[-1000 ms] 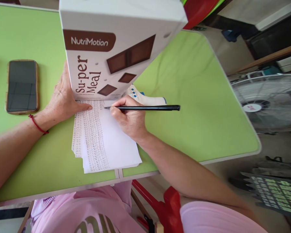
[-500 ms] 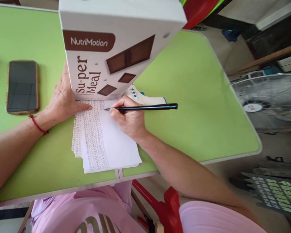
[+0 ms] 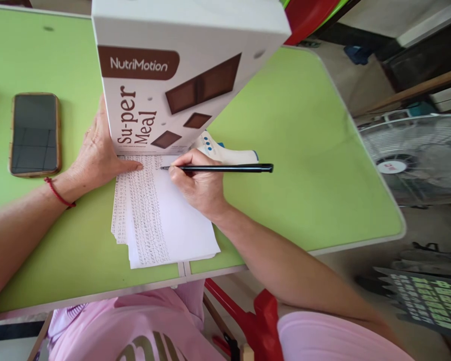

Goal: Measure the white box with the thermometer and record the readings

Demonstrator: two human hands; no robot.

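A black pen (image 3: pixel 229 168) is pinched in my right hand (image 3: pixel 201 183), its tip on a white sheet of paper (image 3: pixel 188 225). Rows of small handwriting cover the sheet's left part, and its right part is blank. More written sheets (image 3: pixel 119 215) stick out beneath on the left. My left hand (image 3: pixel 97 150) lies flat beside the box, thumb stretched out over the top of the writing. Its other fingers are partly hidden by the white NutriMotion box (image 3: pixel 195 45), which stands upright over the papers' far end.
Left of my left hand lies a phone (image 3: pixel 35 135) in a brown case. A white, blue-dotted device (image 3: pixel 233 155) sits partly behind my right hand. The green table (image 3: pixel 304 175) ends at a pale rim, with a fan (image 3: pixel 409 155) beyond its right side.
The pen has shifted very slightly left and its back end has tipped a little lower. My left hand, the papers and the box look the same.
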